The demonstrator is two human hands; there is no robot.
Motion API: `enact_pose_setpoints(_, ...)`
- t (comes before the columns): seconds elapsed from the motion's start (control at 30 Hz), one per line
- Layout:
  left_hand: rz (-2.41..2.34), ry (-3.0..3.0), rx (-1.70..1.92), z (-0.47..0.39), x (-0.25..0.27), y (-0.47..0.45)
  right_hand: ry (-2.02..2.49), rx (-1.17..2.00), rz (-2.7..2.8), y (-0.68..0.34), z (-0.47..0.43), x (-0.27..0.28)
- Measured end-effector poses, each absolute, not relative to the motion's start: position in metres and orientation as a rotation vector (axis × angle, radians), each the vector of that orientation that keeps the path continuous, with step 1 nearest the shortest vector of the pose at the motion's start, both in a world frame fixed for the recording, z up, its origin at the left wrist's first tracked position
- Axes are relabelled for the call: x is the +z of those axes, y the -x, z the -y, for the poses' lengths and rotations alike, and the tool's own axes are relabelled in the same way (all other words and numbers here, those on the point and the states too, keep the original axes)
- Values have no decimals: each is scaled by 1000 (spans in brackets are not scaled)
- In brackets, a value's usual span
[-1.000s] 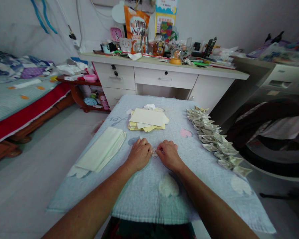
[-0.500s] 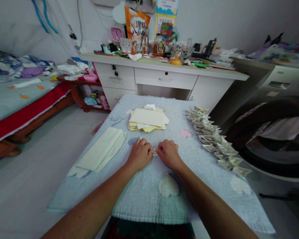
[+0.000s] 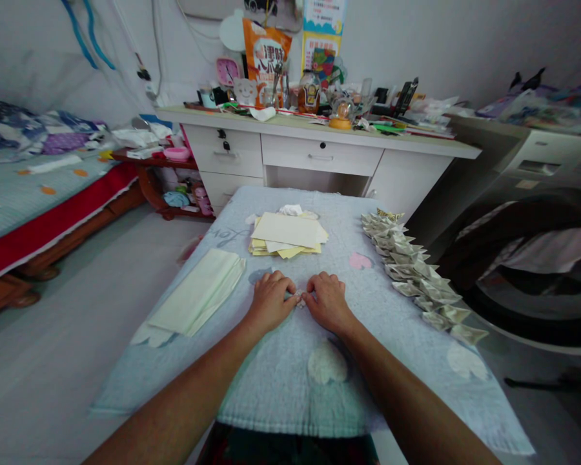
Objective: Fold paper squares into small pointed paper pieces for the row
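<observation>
My left hand (image 3: 273,301) and my right hand (image 3: 329,301) meet at the middle of the cloth-covered table (image 3: 290,387). Between their fingertips is a small pale piece of folded paper (image 3: 299,298), mostly covered by the fingers. The left fingers are curled, with a gap showing between thumb and forefinger; the thumb tip touches the paper. My right thumb and fingers are closed at the paper's other side. Just beyond the hands lies a stack of cream and yellow paper sheets (image 3: 288,229). Folded pale green paper (image 3: 196,290) rests to the left.
Rows of folded paper pieces with pointed tips (image 3: 416,268) line the table's right side. A crumpled white scrap (image 3: 290,210) sits behind the stack. Beyond stand a cluttered white desk (image 3: 319,152), a bed (image 3: 53,187) at left and a washing machine (image 3: 542,168) at right.
My left thumb has moved away from the forefinger, opening a gap between them. The right hand stays nearly in place, and the paper remains between the hands.
</observation>
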State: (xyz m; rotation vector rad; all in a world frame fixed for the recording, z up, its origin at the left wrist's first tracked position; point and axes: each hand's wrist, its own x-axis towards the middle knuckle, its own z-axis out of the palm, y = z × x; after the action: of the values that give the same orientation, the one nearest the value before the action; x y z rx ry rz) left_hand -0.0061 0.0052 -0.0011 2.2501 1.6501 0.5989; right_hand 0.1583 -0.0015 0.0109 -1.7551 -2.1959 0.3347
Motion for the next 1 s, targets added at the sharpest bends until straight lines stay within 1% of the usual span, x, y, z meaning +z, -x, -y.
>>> enact_pose_setpoints(0.23,-1557,-2256,679,-1,3,9,1642,443,2196,-166,4,12)
enact_pose_setpoints(0.4,-1401,-2256,744,0,6,10,1591,519,2199,-170,3,14)
enact_pose_setpoints(0.6,-1257,-2053,814,0,10,7,1456,607,2153,-174,4,17)
enact_pose_setpoints(1.0,-1168,-1809,930,0,7,8,1255,644,2088,-172,5,22)
